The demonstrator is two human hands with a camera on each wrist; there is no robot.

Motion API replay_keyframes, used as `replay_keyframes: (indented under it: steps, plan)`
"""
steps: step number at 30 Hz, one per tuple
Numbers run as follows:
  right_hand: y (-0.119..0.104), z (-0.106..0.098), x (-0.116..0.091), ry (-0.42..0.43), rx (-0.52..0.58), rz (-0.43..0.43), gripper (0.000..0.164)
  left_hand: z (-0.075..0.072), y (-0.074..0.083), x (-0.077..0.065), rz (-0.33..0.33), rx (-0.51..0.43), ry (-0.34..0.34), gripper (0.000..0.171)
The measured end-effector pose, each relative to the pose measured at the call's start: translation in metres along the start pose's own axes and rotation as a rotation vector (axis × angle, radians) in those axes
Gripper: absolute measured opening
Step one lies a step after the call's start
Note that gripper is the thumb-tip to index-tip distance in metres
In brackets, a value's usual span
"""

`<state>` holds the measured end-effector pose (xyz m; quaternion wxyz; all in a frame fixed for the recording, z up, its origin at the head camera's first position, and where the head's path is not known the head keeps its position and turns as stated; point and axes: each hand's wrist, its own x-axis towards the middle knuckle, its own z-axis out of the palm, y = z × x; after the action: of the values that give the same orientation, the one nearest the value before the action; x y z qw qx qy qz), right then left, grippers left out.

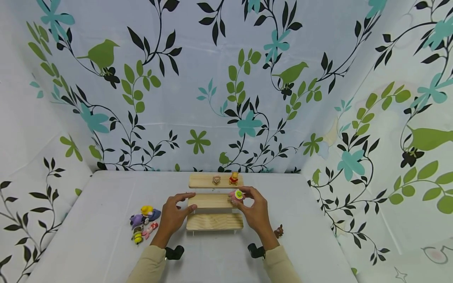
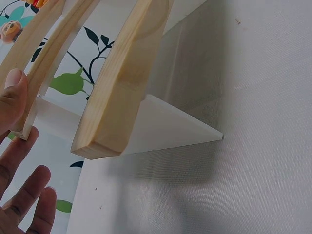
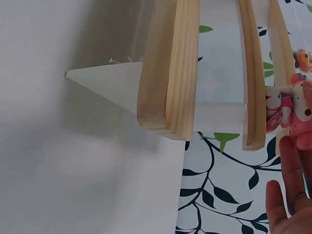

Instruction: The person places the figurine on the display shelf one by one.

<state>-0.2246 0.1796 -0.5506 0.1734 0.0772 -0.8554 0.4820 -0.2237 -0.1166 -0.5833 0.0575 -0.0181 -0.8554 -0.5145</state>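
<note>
The left hand pinches the left end of the middle wooden step while the right hand grips a pink figurine at the step's right end.

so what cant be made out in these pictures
Head: faces of the purple figure and brown figure, too small.
Head: the middle shelf's right end, covered by the pink figure and right hand.
Left wrist: most of the yellow-and-red figure, cut off by the top edge.
Right wrist: part of the pink figure and the right thumb, beyond the right edge.
</note>
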Motion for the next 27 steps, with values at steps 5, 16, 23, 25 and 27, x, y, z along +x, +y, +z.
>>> replay_keyframes:
  steps: [5,16,23,25,27]
  plan:
    - [0.001,-0.001,-0.001,0.004,0.008,0.004,0.047,0.0,0.0,0.0,-0.012,-0.001,-0.002,0.045]
    - [0.003,-0.002,-0.001,-0.007,0.009,0.037,0.047,0.001,-0.001,0.001,0.019,0.0,0.011,0.043]
    - [0.004,-0.01,-0.006,0.011,-0.007,0.053,0.055,0.001,-0.002,0.002,0.016,0.01,0.008,0.044]
    - [0.005,-0.014,-0.008,0.02,-0.018,0.052,0.057,0.001,-0.001,0.002,0.012,0.008,0.004,0.044]
    - [0.007,-0.018,-0.009,0.028,-0.024,0.05,0.058,0.001,-0.001,0.002,0.009,0.008,0.001,0.044]
